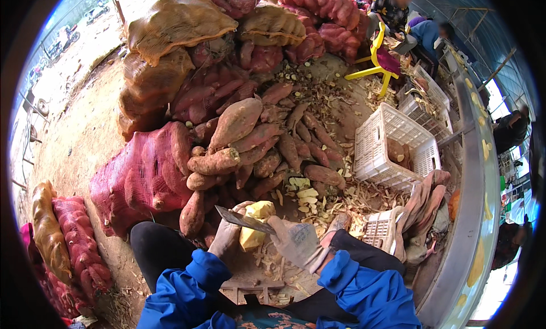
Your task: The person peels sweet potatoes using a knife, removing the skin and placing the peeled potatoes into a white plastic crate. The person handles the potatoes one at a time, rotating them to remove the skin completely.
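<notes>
A peeled, pale yellow sweet potato (pixel 251 237) is gripped in my gloved left hand (pixel 227 235) between my knees. My right hand (pixel 298 243), in a whitish work glove with printing on its back, holds a knife (pixel 243 220). Its dark blade points left and lies across the sweet potato's upper part; whether the edge touches it I cannot tell. The knife's handle is hidden in my right fist. Just beyond my hands is a heap of unpeeled sweet potatoes (pixel 239 124). Peelings and pale cut slices (pixel 308 196) are scattered on the ground before me.
Red mesh sacks (pixel 140 175) and tan sacks (pixel 179 21) of sweet potatoes stand left and ahead. At right are a white plastic crate (pixel 371 158), a smaller crate (pixel 381 228), a cloth (pixel 420 213) and a metal conveyor (pixel 469 192). People sit beyond a yellow chair (pixel 377 60).
</notes>
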### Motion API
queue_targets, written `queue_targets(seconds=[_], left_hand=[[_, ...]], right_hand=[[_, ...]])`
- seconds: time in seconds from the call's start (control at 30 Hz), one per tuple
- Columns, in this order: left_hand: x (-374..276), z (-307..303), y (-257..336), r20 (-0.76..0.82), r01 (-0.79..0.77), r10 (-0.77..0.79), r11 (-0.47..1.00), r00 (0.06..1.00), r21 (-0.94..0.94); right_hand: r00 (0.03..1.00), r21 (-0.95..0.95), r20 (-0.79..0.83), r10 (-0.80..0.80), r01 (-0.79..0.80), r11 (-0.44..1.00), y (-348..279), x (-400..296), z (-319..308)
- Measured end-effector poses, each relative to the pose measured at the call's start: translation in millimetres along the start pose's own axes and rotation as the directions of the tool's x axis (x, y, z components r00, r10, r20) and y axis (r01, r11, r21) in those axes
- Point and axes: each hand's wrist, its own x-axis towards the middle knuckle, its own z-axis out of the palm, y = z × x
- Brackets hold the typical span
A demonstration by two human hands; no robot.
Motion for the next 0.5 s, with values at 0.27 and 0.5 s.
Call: queue_targets(seconds=[0.27,0.5], left_hand=[[-2.1,-4.2,-9.6,0.282,0.001,0.024,0.996,0.959,-0.088],[-2.8,3.0,6.1,0.203,0.172,-0.135,0.969,0.970,-0.179]], right_hand=[[0.883,0.899,0.041,0.468,-0.238,0.369,5.9,26.8,-45.1],[0.936,0.784,0.074,0.345,-0.268,0.559,8.6,-4.8,-58.5]])
